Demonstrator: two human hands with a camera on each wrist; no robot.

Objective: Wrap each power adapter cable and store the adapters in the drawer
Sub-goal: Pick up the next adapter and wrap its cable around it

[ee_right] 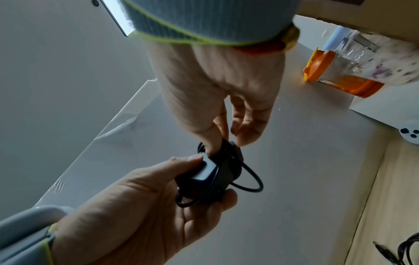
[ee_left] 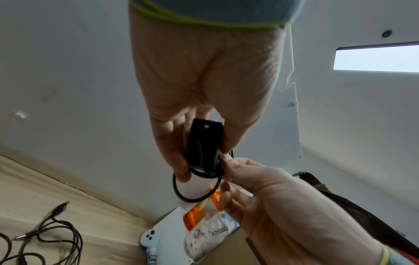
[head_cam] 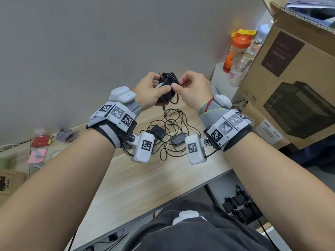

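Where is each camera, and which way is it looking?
Head: on the head, looking down at the desk; both forearms, left hand, right hand.
Left wrist: under the left wrist, looking along the palm at the adapter.
Right wrist: under the right wrist, looking along the fingers pinching the cable.
All three share the adapter and both hands.
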